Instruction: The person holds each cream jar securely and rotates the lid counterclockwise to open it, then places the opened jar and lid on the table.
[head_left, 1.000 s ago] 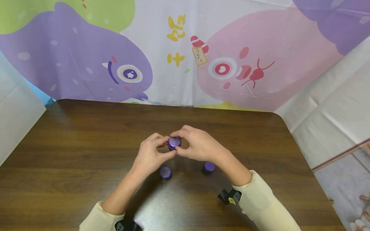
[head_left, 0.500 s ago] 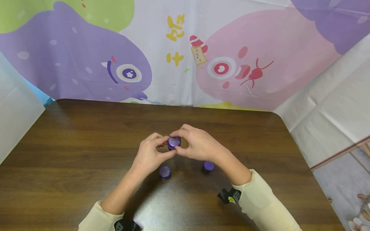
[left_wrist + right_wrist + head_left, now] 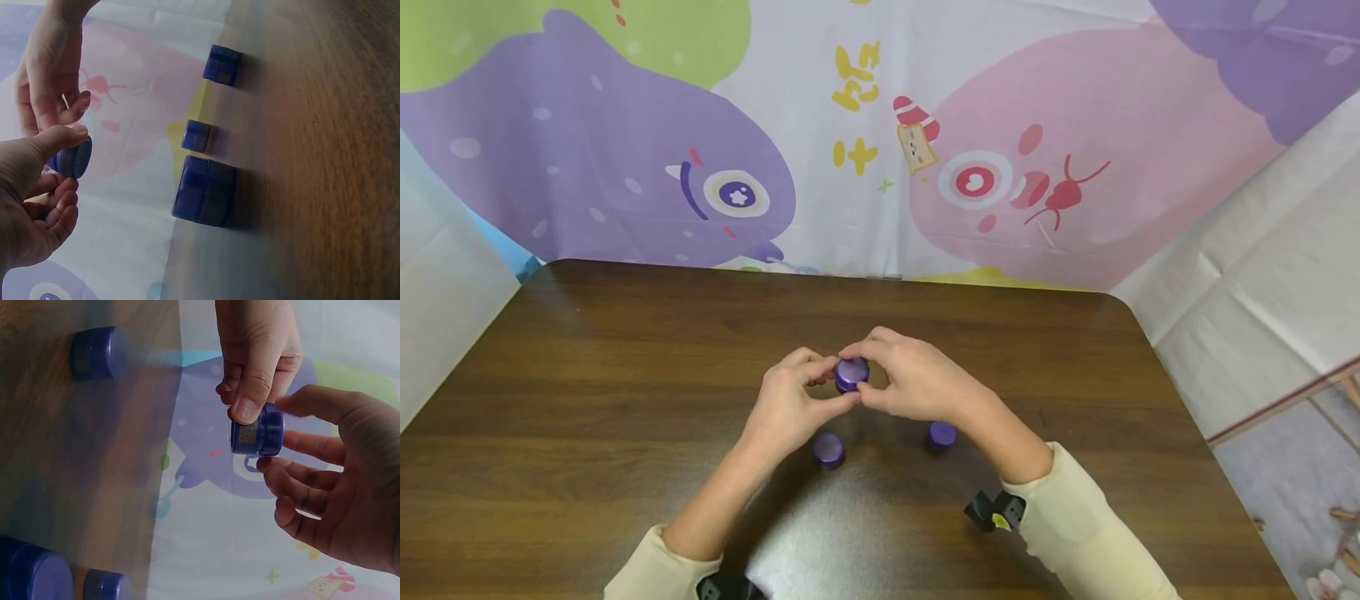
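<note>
Both hands hold a small purple jar (image 3: 852,375) up above the table. My left hand (image 3: 785,408) pinches its lower part between thumb and fingers; in the right wrist view the left thumb presses on the side with a speckled label. My right hand (image 3: 917,377) has thumb and fingertips round the jar's lidded end (image 3: 272,431). The lid sits on the jar, with a groove showing between the two parts. Below the hands, two more purple jars (image 3: 829,450) (image 3: 942,435) stand on the table. The left wrist view shows a third, smaller-looking jar (image 3: 197,136), hidden in the head view.
The brown wooden table (image 3: 625,400) has rounded far corners. Behind it hangs a cartoon-printed cloth (image 3: 850,225), with white cloth (image 3: 1247,250) at the right side. Each wrist wears a black camera (image 3: 996,508) near a cream sleeve (image 3: 1082,525).
</note>
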Motion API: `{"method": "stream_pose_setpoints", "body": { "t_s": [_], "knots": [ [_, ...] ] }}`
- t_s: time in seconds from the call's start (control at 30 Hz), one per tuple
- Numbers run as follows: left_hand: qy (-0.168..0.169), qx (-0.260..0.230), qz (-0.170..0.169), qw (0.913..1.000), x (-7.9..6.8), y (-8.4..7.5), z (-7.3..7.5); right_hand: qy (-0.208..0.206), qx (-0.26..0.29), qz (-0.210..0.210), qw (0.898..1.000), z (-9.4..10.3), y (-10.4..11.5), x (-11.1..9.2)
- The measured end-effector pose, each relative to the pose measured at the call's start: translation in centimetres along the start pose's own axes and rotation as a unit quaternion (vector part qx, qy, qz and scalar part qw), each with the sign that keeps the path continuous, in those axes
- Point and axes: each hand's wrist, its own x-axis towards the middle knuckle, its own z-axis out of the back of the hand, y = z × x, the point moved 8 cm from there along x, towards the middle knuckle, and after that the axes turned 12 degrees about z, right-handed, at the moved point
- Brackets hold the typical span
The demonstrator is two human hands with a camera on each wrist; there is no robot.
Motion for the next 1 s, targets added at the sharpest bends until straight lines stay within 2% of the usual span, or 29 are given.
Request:
{"method": "stream_pose_setpoints", "body": {
  "t_s": [0.2, 0.4, 0.63, 0.87, 1.0],
  "knots": [
    [-0.001, -0.003, 0.003, 1.0, -0.07, 0.03, 0.06, -0.021, -0.008, -0.02, 1.0, 0.3, -0.25, -0.09],
    [0.001, -0.005, 0.006, 1.0, -0.06, 0.02, 0.08, 0.0, -0.002, -0.006, 1.0, -0.03, -0.04, -0.01],
    [-0.003, -0.001, 0.004, 1.0, 0.04, -0.1, 0.23, -0.024, -0.012, -0.018, 0.999, 0.45, -0.29, -0.01],
    [0.003, 0.0, 0.001, 1.0, -0.05, -0.14, 0.12, -0.005, -0.006, 0.003, 1.0, 0.16, 0.12, 0.0],
    [0.001, -0.002, 0.003, 1.0, -0.11, -0.14, 0.17, -0.014, -0.006, -0.013, 1.0, 0.28, -0.04, -0.13]
  ]
}}
